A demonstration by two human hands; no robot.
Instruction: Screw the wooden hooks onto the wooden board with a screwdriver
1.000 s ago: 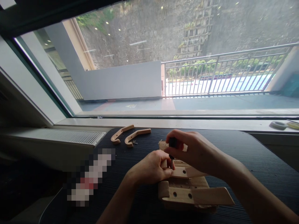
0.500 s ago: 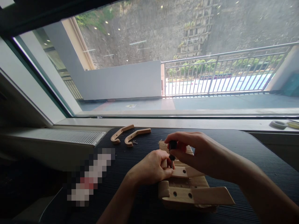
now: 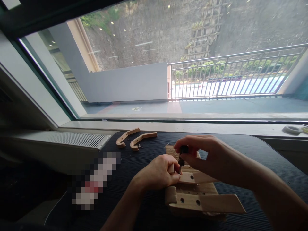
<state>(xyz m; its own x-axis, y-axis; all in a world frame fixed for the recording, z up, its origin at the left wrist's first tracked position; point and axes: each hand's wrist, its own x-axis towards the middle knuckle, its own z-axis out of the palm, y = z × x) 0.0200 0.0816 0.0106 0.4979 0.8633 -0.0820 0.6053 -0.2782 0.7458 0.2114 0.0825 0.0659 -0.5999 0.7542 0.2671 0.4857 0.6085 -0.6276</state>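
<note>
A light wooden assembly [image 3: 199, 197] of slats with drilled holes lies on the dark table [image 3: 264, 166]. My left hand [image 3: 157, 173] is closed, pinching the end of a wooden piece at the assembly's left side. My right hand [image 3: 207, 157] grips a small black-handled screwdriver [image 3: 183, 154] held upright, its tip set down on the wood just beside my left fingers.
Two curved wooden hooks [image 3: 134, 139] lie at the table's far left, with small screws beside them. A white vent grille [image 3: 72, 139] runs along the windowsill on the left. A tape roll [image 3: 292, 129] sits on the sill at far right.
My right hand has turned on the screwdriver handle, fingers shifting around it. The left hand stays put. The view has shifted slightly.
</note>
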